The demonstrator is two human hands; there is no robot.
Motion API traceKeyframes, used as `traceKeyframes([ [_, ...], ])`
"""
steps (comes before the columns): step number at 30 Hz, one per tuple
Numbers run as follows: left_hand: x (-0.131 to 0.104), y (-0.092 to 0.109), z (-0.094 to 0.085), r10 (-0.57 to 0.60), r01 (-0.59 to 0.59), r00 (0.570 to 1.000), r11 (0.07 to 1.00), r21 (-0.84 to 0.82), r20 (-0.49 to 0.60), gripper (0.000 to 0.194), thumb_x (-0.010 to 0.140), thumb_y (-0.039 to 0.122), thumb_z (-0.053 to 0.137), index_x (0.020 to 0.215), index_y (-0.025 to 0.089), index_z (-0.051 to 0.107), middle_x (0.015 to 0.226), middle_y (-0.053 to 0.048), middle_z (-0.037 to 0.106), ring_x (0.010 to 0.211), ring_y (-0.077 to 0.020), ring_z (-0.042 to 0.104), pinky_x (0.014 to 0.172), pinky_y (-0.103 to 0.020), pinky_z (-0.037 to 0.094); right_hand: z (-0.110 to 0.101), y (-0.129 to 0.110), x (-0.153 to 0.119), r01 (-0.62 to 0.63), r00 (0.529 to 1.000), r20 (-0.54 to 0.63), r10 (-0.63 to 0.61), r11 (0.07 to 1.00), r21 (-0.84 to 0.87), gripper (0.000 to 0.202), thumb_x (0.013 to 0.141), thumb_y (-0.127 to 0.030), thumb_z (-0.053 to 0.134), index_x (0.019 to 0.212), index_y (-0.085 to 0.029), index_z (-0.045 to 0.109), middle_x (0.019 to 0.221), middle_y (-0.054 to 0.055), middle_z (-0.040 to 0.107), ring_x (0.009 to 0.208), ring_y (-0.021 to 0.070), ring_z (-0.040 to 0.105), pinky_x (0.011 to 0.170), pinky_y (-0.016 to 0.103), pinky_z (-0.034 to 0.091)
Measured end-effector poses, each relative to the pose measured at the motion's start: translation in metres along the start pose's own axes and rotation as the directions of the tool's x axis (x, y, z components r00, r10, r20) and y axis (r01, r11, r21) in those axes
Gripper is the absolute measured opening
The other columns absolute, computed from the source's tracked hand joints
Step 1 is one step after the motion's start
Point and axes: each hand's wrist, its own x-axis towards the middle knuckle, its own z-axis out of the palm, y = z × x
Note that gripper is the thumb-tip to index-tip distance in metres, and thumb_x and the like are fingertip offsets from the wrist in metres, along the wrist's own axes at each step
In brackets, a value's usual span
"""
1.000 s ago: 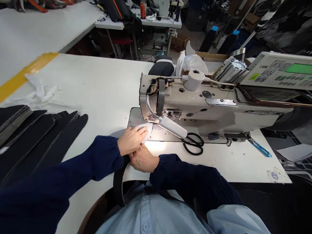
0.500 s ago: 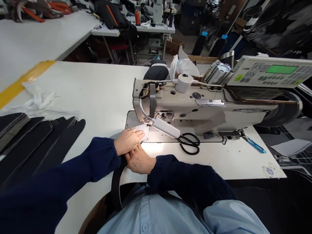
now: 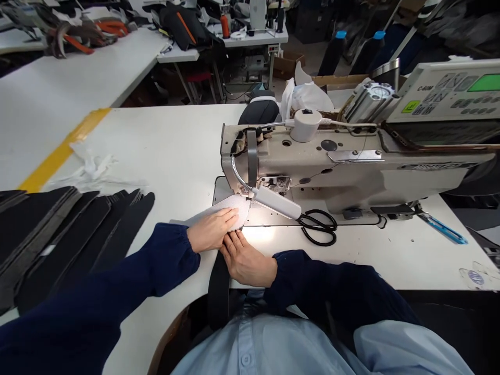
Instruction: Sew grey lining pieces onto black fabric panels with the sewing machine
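A white mesh fabric piece (image 3: 241,206) lies on the sewing machine's (image 3: 344,182) bed, its far edge under the needle area. Across that piece rests my left hand (image 3: 211,230), flat with fingers stretched out. My right hand (image 3: 250,261) is just right of it, palm down, fingers extended over the edge of a black strip (image 3: 219,291); its thumb is hidden. From beneath the hands the strip hangs over the table's front edge. A small white lamp (image 3: 277,203) on a bendable neck lights the spot. Black-handled scissors (image 3: 320,227) lie to the right of it.
Dark cut panels (image 3: 78,229) lie in a row at the left. Beyond them are crumpled white scraps (image 3: 94,161) and yellow tape (image 3: 66,148). A blue cutter (image 3: 443,228) lies at the right. A control panel (image 3: 441,99) stands over the machine's right end.
The view has shifted left, so things appear further right. My right hand's fingers have straightened and moved a little apart from my left hand. More of the mesh piece shows.
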Motion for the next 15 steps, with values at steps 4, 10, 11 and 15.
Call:
traceKeyframes([
  [4, -0.008, 0.011, 0.005, -0.126, 0.125, 0.992, 0.991, 0.045, 0.021, 0.063, 0.078, 0.005, 0.043, 0.141, 0.009, 0.041, 0.152, -0.015, 0.037, 0.139, -0.0239, 0.036, 0.1, -0.034, 0.046, -0.011, -0.001, -0.003, 0.029, 0.999, 0.028, -0.027, 0.998, -0.055, 0.043, 0.094, -0.014, 0.037, 0.127, 0.01, 0.051, 0.127, 0.033, 0.056, 0.115, 0.0369, 0.058, 0.098, 0.059, 0.042],
  [10, -0.002, 0.028, 0.006, -0.191, 0.193, 0.981, 0.976, 0.101, -0.033, 0.058, 0.081, 0.007, 0.041, 0.139, 0.011, 0.046, 0.151, -0.014, 0.038, 0.138, -0.0237, 0.039, 0.094, -0.033, 0.048, -0.029, 0.009, -0.003, 0.003, 0.99, 0.138, -0.005, 1.0, 0.014, 0.042, 0.092, -0.016, 0.04, 0.121, 0.011, 0.056, 0.12, 0.034, 0.059, 0.107, 0.0367, 0.061, 0.092, 0.056, 0.046],
  [11, 0.0, 0.029, 0.006, -0.204, 0.208, 0.978, 0.973, 0.102, -0.052, 0.058, 0.082, 0.007, 0.04, 0.139, 0.011, 0.046, 0.15, -0.014, 0.039, 0.137, -0.0239, 0.04, 0.092, -0.033, 0.049, -0.031, 0.011, -0.004, 0.003, 0.988, 0.154, -0.007, 1.0, 0.028, 0.043, 0.091, -0.017, 0.041, 0.12, 0.011, 0.057, 0.12, 0.034, 0.059, 0.108, 0.0369, 0.061, 0.092, 0.056, 0.046],
  [15, 0.01, 0.029, 0.01, -0.251, 0.26, 0.962, 0.962, 0.088, -0.104, 0.055, 0.085, 0.008, 0.037, 0.139, 0.009, 0.047, 0.148, -0.015, 0.041, 0.136, -0.0259, 0.041, 0.089, -0.036, 0.049, -0.032, 0.018, -0.006, 0.009, 0.974, 0.224, -0.017, 0.999, 0.04, 0.052, 0.089, -0.023, 0.047, 0.125, 0.014, 0.052, 0.127, 0.038, 0.053, 0.116, 0.0404, 0.057, 0.094, 0.055, 0.046],
])
